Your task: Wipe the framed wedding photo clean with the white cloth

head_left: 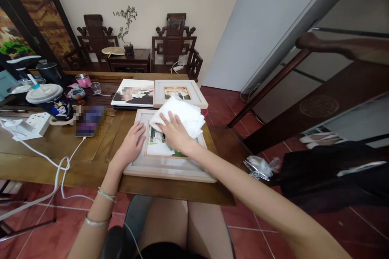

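Table [91, 158]: a wooden table is carrying everything; its left end is running out of view.
Framed photo [165, 158]: the large pale frame is lying flat at the near edge of the table, in front of the person.
Two more pictures: a second framed photo [179, 93] and an unframed print [133, 94] are lying side by side just beyond it.
White cloth [182, 115]: it is resting bunched on the far right part of the glass.
Step in hand: the glass is, by the look of it, being wiped, with the upper right covered so far.
Right hand [173, 131]: it is pressing flat on the cloth, fingers spread and not clenched.
Left hand [131, 145]: it is lying open, fingers extended, steadying the left rail of the frame.
Next move: it is likely calling for firm bracing from the left while the cloth is being swept toward the near left corner.
Hard to make out: the cloth and hand are hiding much of the picture; the print and the phone [89, 122] are blurred.
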Action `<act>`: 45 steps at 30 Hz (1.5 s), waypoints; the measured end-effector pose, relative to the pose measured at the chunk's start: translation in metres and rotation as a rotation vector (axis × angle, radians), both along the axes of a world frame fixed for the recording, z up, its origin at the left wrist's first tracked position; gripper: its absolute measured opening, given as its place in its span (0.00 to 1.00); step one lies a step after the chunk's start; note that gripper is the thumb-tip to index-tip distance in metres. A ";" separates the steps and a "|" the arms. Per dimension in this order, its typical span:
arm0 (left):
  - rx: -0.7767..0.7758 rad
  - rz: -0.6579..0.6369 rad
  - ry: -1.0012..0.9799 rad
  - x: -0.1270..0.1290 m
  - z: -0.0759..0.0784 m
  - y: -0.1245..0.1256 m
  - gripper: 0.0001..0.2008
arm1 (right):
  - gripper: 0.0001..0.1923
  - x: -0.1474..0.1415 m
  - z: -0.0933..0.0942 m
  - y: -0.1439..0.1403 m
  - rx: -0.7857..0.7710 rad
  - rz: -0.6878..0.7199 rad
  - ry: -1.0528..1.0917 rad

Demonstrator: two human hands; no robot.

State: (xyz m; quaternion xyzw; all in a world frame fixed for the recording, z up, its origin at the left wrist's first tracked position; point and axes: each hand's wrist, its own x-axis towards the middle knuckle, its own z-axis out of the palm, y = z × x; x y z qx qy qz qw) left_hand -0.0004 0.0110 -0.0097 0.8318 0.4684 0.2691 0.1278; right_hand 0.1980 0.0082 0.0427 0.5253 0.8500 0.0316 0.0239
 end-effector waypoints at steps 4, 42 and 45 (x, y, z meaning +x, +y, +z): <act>-0.003 0.011 0.011 0.000 0.000 0.000 0.22 | 0.29 -0.004 0.000 0.009 0.028 0.001 -0.034; -0.073 0.082 -0.170 0.003 0.003 -0.007 0.19 | 0.30 -0.009 0.024 -0.050 -0.182 0.364 -0.081; -0.039 0.059 -0.119 0.003 0.001 -0.006 0.20 | 0.31 0.002 0.033 -0.077 -0.283 0.418 -0.049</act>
